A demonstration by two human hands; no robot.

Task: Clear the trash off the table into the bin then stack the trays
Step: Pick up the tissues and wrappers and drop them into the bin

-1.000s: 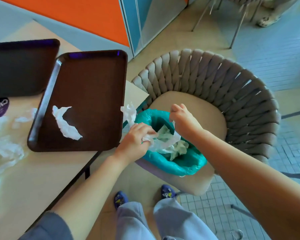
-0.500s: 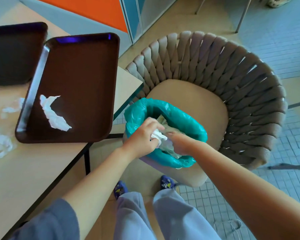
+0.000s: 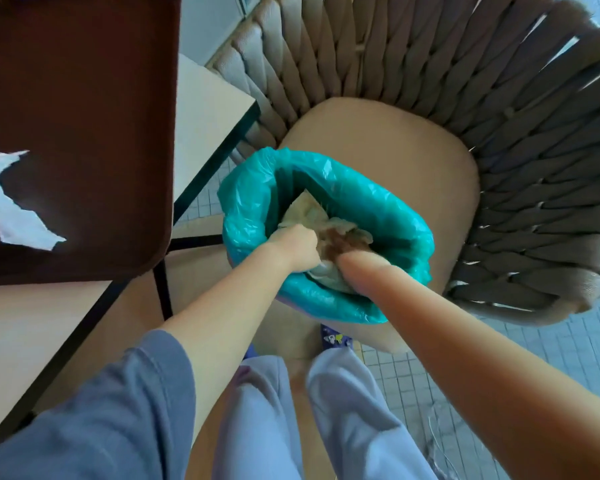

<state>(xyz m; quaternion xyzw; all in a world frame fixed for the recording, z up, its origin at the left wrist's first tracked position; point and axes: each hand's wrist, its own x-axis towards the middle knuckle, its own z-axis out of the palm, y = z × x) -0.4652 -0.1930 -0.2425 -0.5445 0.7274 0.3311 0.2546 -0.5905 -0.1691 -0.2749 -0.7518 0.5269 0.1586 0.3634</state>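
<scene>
A pale tiled floor (image 3: 520,358) is being shown beneath a woven grey-brown chair (image 3: 499,98) with a tan seat cushion (image 3: 413,161), and a light wooden table (image 3: 205,109) is being seen at the left.

On the cushion a bin lined with a teal bag (image 3: 388,202) is being kept, its rim rolled outward. Inside it, crumpled pale trash (image 3: 309,211) is being pressed down by both hands. The left hand (image 3: 297,245) is being held as a fist, fingers curled tight against the crumpled material; whether anything is actually being gripped inside that fist cannot be told. The right hand (image 3: 352,259) is being pushed deeper into the bag, and its fingers are being hidden by the trash and blurred, so their state cannot be told.

On the table, just left of the bin, a dark brown tray (image 3: 84,81) is being left lying flat, its near corner reaching past the table edge. A torn white scrap of paper (image 3: 11,209) is being left on the tray's surface, well apart from the bin.

Closer to the camera, a blue-grey sleeve (image 3: 101,410) is being seen on the left arm, and light trousers (image 3: 309,410) are being seen below, with a patterned blue shoe (image 3: 333,337) partly visible beneath the bin.
</scene>
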